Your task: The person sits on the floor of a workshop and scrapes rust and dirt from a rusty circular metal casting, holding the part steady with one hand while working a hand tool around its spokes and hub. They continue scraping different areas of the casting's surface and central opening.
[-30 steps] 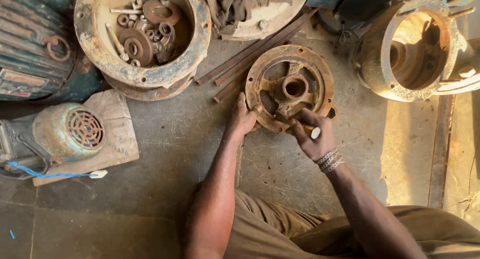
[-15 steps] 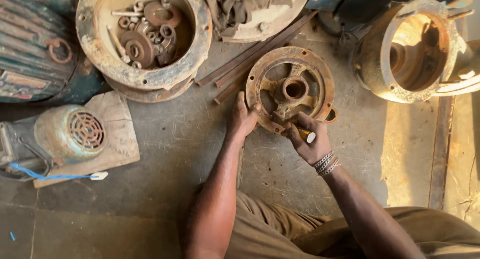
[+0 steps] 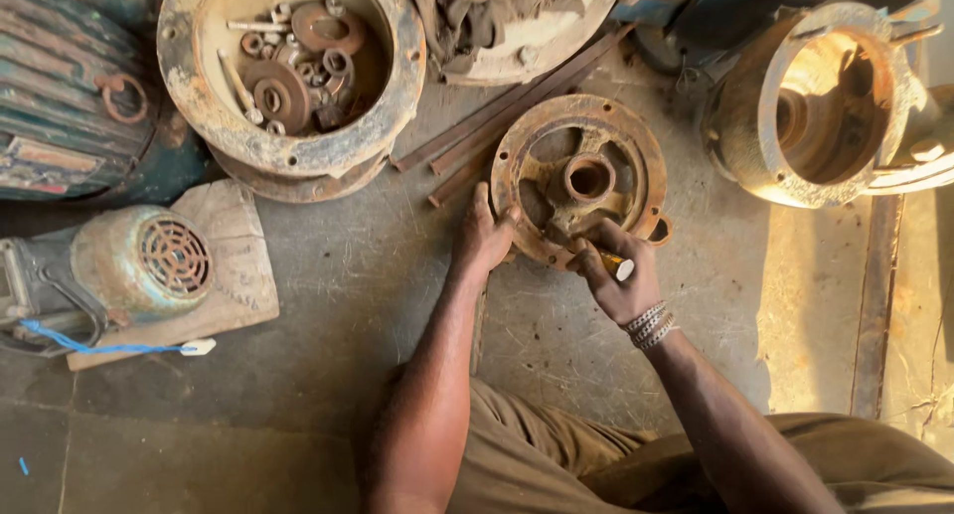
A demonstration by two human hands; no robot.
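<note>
Lying flat on the concrete floor (image 3: 298,375) just ahead of the person's knees, the rusty round end cover (image 3: 579,179) shows a raised hub with a hole at its middle, spokes running out to a broad flange, and bolt holes around the rim (all of it brown with rust).

Floor near the body is grey, scratched and dusty, with a sunlit patch to the right. Left of the arms, a small grey motor (image 3: 119,270) with a grilled fan cap sits on a scrap of board. Farther off, thin metal bars (image 3: 497,116) lie touching the cover's far-left edge; a large rusty housing (image 3: 293,72) holds washers and rings, and another hollow casing (image 3: 825,101) lies on its side in the light at far right.

Left hand (image 3: 484,238) rests on the cover's near-left rim, fingers curled loosely over the edge and the thumb pressed on top. Right hand (image 3: 621,273), bracelets at the wrist, is closed around a small yellowish marker-like stick (image 3: 616,265), its tip hidden against the cover's near rim.
</note>
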